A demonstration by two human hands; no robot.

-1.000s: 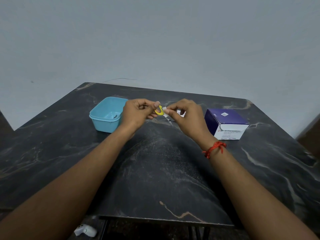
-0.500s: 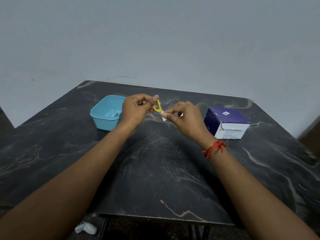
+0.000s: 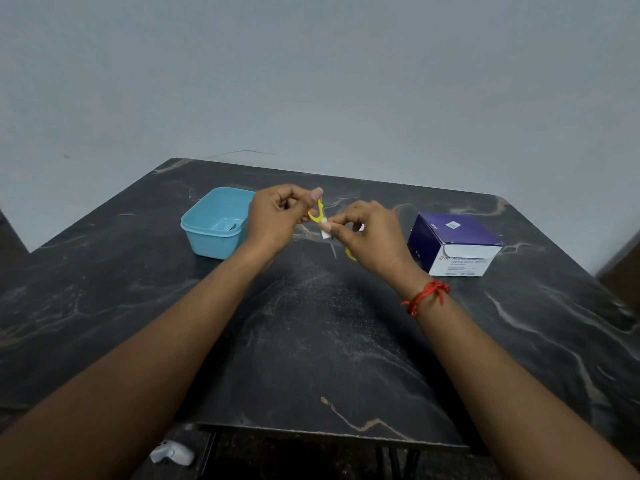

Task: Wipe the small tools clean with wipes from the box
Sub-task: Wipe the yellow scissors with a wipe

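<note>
My left hand (image 3: 277, 220) holds small yellow-handled scissors (image 3: 317, 213) by the handle above the dark marble table (image 3: 311, 341). The metal blade tip points down toward the table below my hands. My right hand (image 3: 370, 233) pinches a small white wipe (image 3: 325, 232) around the blade, just under the yellow handle. The purple and white wipe box (image 3: 453, 244) stands to the right of my right hand. A light blue tub (image 3: 216, 225) sits to the left, behind my left hand, with a small dark tool lying inside it.
A second yellow bit (image 3: 350, 254) shows under my right hand on the table. A white object (image 3: 171, 452) lies on the floor below the table's front edge. A grey wall stands behind the table.
Both hands have risen slightly and the scissors have turned more upright. My right hand has slid the wipe down along the blade.
</note>
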